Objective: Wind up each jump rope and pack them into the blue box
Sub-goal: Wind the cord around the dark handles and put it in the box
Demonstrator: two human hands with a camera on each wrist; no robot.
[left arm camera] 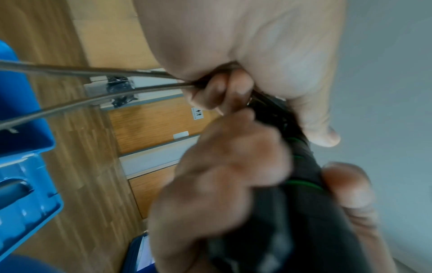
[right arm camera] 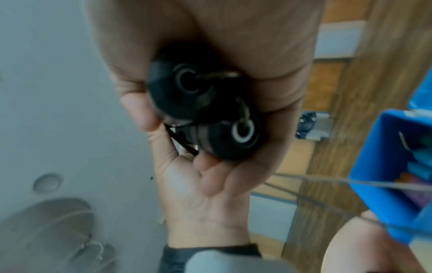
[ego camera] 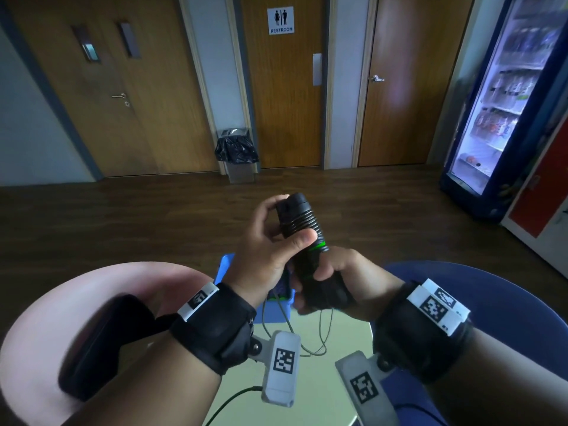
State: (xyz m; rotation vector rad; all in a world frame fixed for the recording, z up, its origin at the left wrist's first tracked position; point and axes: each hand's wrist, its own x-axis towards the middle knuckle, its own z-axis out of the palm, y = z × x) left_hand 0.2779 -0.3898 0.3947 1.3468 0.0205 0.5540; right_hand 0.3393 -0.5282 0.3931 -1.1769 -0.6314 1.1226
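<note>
Holding both handles [ego camera: 302,238] bundled: your left hand [ego camera: 267,241] and right hand [ego camera: 344,284] have fingers clamped round them. Loose cord [ego camera: 310,339] dangling by the blue box [ego camera: 222,269] could snag or unwind.

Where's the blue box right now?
In the head view the blue box sits on the table just beyond and below the hands, mostly hidden behind the left hand; the right hand is to its right.
</note>
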